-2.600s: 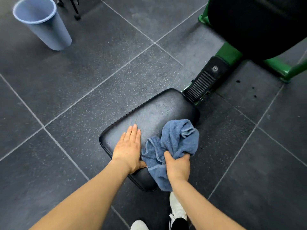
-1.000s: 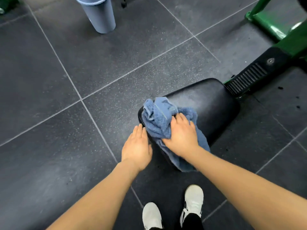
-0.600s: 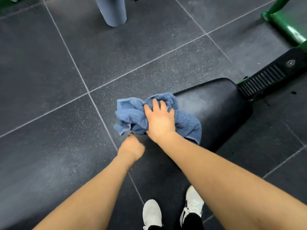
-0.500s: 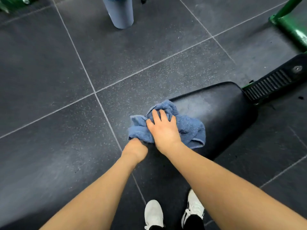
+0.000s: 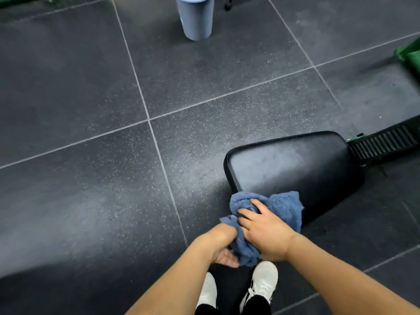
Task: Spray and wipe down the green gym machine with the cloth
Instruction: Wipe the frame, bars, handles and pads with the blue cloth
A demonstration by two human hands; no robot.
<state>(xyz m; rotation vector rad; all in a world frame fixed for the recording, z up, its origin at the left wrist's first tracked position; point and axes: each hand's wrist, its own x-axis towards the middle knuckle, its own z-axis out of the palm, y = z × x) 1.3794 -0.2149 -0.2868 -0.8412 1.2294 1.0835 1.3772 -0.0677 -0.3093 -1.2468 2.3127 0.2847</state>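
The machine's black padded seat [image 5: 295,169] fills the right side, and a bit of its green frame [image 5: 410,59] shows at the far right edge. A blue cloth [image 5: 285,204] is bunched on the seat's near corner and hangs over its edge. My right hand [image 5: 263,235] lies on top of the cloth and grips it with curled fingers. My left hand [image 5: 221,245] reaches under the hanging end, palm turned up; the cloth hides its fingers. No spray bottle is in view.
A ribbed black plate [image 5: 384,144] joins the seat to the frame on the right. A grey-blue bin [image 5: 195,17] stands on the dark tiled floor at the top. My white shoes [image 5: 261,285] are just below the hands.
The cloth and my right hand have slid from the seat's far left edge toward its near corner. My left hand has moved under the hanging cloth. The view has swung left.
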